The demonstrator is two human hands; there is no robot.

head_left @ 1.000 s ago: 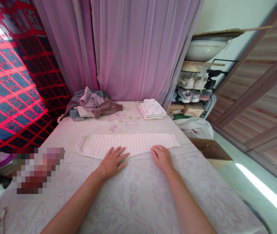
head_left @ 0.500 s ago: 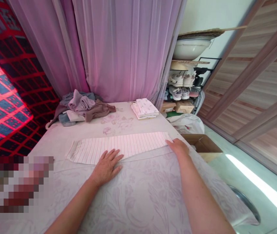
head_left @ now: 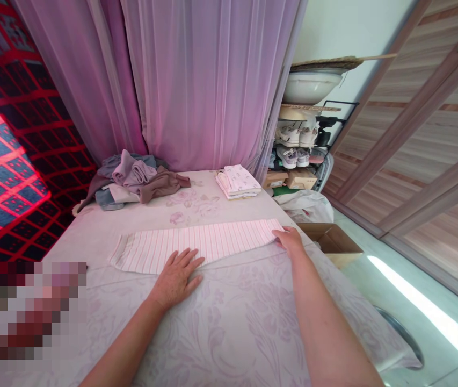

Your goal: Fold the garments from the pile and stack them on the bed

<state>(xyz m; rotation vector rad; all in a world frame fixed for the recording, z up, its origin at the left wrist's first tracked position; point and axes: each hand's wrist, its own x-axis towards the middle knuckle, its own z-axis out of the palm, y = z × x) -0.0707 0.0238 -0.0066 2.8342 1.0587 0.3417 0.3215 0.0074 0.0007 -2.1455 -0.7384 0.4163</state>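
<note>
- Pink-striped white garment (head_left: 196, 244), folded into a long strip, lies across the floral bedsheet (head_left: 229, 328).
- Left hand (head_left: 176, 278): grip open, palm flat, fingers resting on the strip's lower edge.
- Right hand (head_left: 289, 241): fingers at the strip's right end; whether they grip it, cannot tell.
- Beyond: folded white stack (head_left: 237, 183) and heaped clothes (head_left: 136, 180) before a mauve curtain (head_left: 208, 80).

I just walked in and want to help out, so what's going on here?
One person is at a bed with a floral sheet. Their left hand rests flat at the lower edge of a pink-striped garment, laid out in a long strip, while their right hand touches its right end. Farther along the bed sit a folded stack of printed cloth and a loose pile of clothes.
</note>
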